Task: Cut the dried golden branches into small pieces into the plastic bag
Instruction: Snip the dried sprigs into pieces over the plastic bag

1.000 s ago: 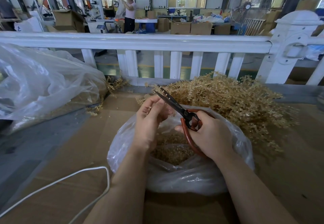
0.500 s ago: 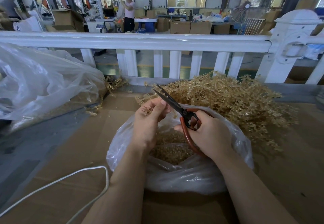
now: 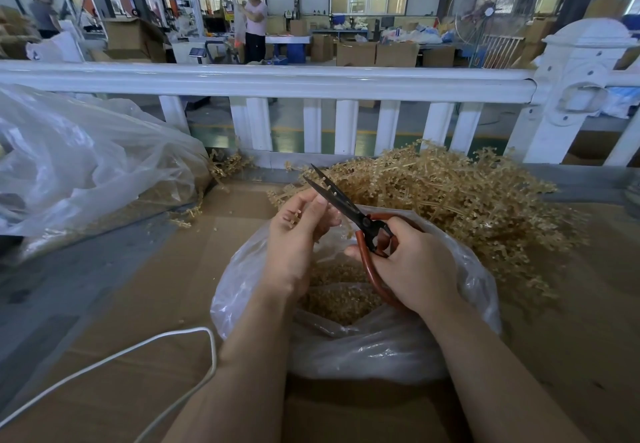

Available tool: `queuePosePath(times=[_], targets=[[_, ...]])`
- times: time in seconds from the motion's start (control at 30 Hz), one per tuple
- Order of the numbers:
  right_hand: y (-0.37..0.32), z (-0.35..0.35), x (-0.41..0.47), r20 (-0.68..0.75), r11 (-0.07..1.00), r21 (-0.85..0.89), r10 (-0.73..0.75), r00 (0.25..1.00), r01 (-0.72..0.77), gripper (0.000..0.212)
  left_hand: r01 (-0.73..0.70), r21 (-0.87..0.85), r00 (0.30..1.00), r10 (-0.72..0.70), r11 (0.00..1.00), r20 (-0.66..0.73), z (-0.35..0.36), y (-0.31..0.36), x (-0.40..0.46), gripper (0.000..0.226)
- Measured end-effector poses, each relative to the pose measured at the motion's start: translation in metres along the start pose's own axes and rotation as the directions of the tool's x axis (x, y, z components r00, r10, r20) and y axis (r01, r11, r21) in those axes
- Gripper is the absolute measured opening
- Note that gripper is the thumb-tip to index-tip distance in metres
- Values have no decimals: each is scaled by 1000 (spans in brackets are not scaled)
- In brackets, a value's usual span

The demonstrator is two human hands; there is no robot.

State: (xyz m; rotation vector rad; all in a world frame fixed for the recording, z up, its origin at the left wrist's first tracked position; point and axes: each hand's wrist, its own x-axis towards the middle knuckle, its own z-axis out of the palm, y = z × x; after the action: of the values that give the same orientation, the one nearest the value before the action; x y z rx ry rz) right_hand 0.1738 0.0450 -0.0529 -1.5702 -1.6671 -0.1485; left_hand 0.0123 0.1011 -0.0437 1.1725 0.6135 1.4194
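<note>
Golden, brittle-looking sprig sits pinched in the left hand, held over the mouth of the plastic bag. Compared with half a second ago the scissors have drawn in against the left fingertips and their dark blades look nearly pressed together, which suggests a snip just made or about to finish; any cut bit would drop into the bag. The right hand has its grip curled through the rust-red loop handles. Inside the thin, crinkled, translucent bag lies a bed of knobbly tan pieces. Behind it, on the cardboard-covered worktop, the uncut pile of branches heaps up, wiry and tangled.
</note>
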Motion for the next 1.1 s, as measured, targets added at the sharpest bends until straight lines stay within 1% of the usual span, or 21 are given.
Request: queuePosePath(times=[0.13, 0.27, 0.37, 0.5, 0.6, 0.77, 1.1], targets=[[1, 2, 0, 5, 1000, -4, 23, 1000, -23, 75, -16, 6, 1000, 16, 1000, -25, 0, -1, 0, 12], [1, 2, 1, 0, 999, -14, 29, 1000, -29, 71, 9, -2, 1000, -9, 1000, -26, -1, 1, 1, 16], [2, 2, 2, -1, 999, -17, 31, 1000, -31, 73, 0, 45, 1000, 0, 999, -2, -2, 0, 2, 9], [0, 1, 2, -3, 999, -17, 33, 999, -33, 72, 2, 88, 999, -5, 996, 36, -4, -3, 2, 9], [-1, 1, 2, 12, 999, -9, 38, 999, -38, 74, 9, 78, 999, -12, 997, 41, -5, -3, 2, 9], [0, 0, 1, 25, 999, -9, 36, 999, -36, 71, 34, 51, 999, -36, 998, 38, -4, -4, 2, 7], [1, 1, 1, 8, 1000, -8, 29, 1000, -29, 71, 22, 81, 999, -24, 996, 25, -6, -2, 2, 16]])
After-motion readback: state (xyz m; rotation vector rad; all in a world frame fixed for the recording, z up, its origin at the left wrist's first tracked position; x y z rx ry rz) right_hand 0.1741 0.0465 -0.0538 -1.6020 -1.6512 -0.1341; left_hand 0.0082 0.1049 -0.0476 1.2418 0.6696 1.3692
